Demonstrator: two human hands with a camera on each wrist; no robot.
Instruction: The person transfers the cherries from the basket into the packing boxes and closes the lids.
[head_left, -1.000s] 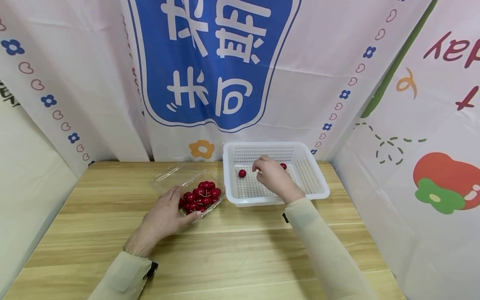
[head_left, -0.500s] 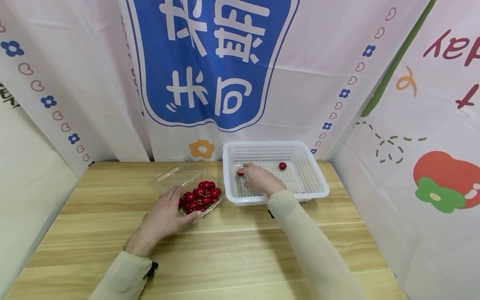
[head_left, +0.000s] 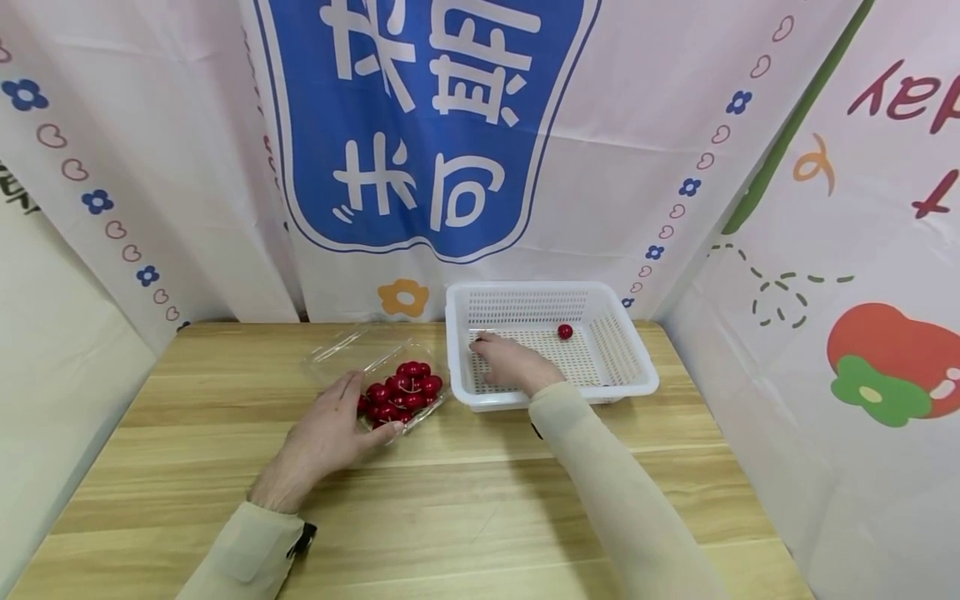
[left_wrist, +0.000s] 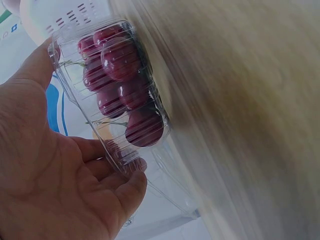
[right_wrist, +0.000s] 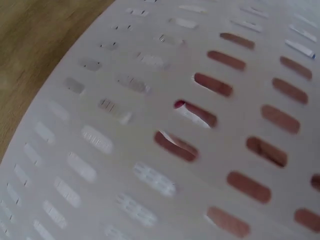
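My left hand (head_left: 330, 429) grips a clear plastic clamshell box (left_wrist: 75, 97), thumb on one side and fingers on the other. Inside are several dark red cherries (head_left: 401, 396) with thin stems. Reaching down into the left part of a white slotted plastic basket (head_left: 645, 379), my right hand (head_left: 513, 362) pinches a cherry (head_left: 479, 340), almost wholly covered by the fingertips. Through the basket's slots, the right wrist view gives only bits of that hand and a speck of red. Another cherry (head_left: 566, 332) lies in the basket towards the back right.
The box's clear lid (head_left: 356, 354) lies folded back behind it on the wooden table (head_left: 450, 517). Basket and box stand side by side near the table's back edge. A printed curtain (head_left: 360, 283) hangs right behind them, with more cloth at both sides.
My right hand has moved left inside the basket, from between the two cherries to the left one, which its fingers now cover. My left hand and the box have stayed put.
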